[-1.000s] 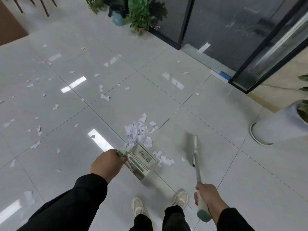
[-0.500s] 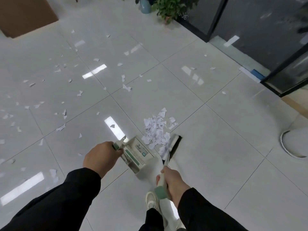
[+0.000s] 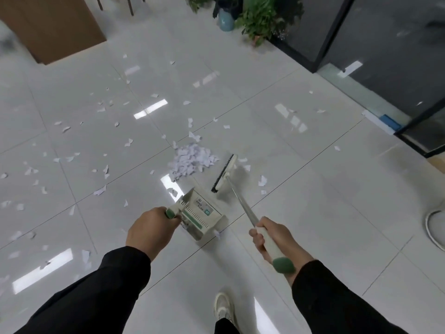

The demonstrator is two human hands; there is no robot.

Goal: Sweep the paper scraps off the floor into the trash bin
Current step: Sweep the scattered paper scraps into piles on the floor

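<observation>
A heap of white paper scraps [image 3: 191, 160] lies on the glossy tiled floor just beyond a white dustpan [image 3: 202, 213]. My left hand [image 3: 151, 229] grips the dustpan's green-tipped handle and holds it near the floor. My right hand [image 3: 274, 238] is closed on the white handle of a small broom [image 3: 225, 173], whose black-bristled head sits right of the heap, beside the dustpan's mouth. Several loose scraps [image 3: 103, 171] are scattered across the floor to the left and further away. No trash bin shows.
A brown cabinet [image 3: 55, 25] stands at the far left. Potted plants [image 3: 261, 19] sit by a dark glass wall [image 3: 375, 44] at the far right. A white round base [image 3: 434, 229] is at the right edge. My shoe [image 3: 224, 307] is below.
The broom head swung from the dustpan's mouth out to the right of the heap. The heap now lies further from the dustpan. The view shifted, bringing the cabinet and plants closer.
</observation>
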